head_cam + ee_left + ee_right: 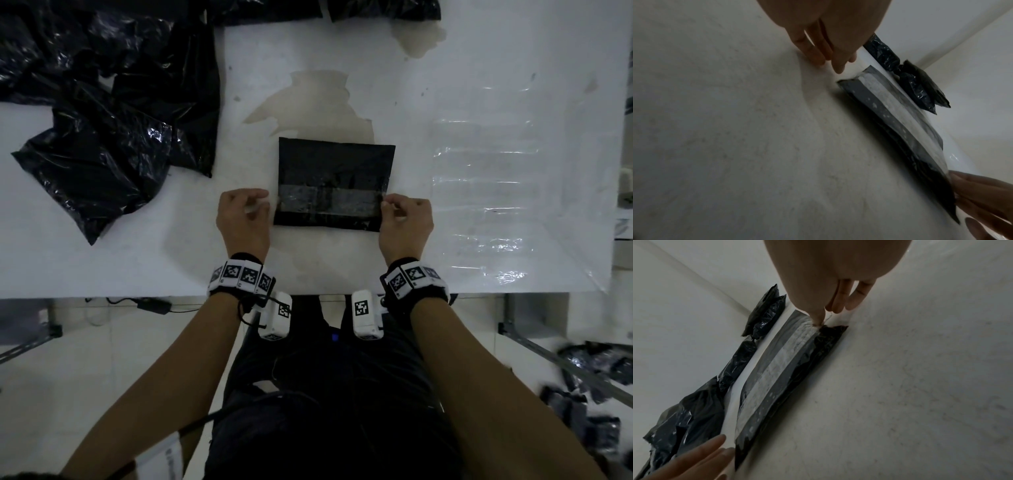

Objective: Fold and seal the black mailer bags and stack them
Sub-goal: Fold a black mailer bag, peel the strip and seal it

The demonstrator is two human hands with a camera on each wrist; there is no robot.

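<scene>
A folded black mailer bag [335, 168] lies flat in the middle of the white table [479, 68]. A strip of clear tape [329, 202] runs across its near half, from side to side. My left hand [262, 202] pinches the tape's left end just off the bag's left edge. My right hand [387, 204] pinches the right end at the bag's right edge. In the left wrist view, clear tape [857, 65] stretches from my fingertips [836, 68] to the bag [890, 116]. In the right wrist view, my fingertips [819, 319] press the tape onto the bag [777, 378].
A crumpled pile of black bags [102, 102] covers the table's left and far side. A clear plastic sheet [486, 205] lies on the table's right part. Stains [308, 99] mark the table beyond the bag. Several dark packets [589, 394] lie on the floor at the right.
</scene>
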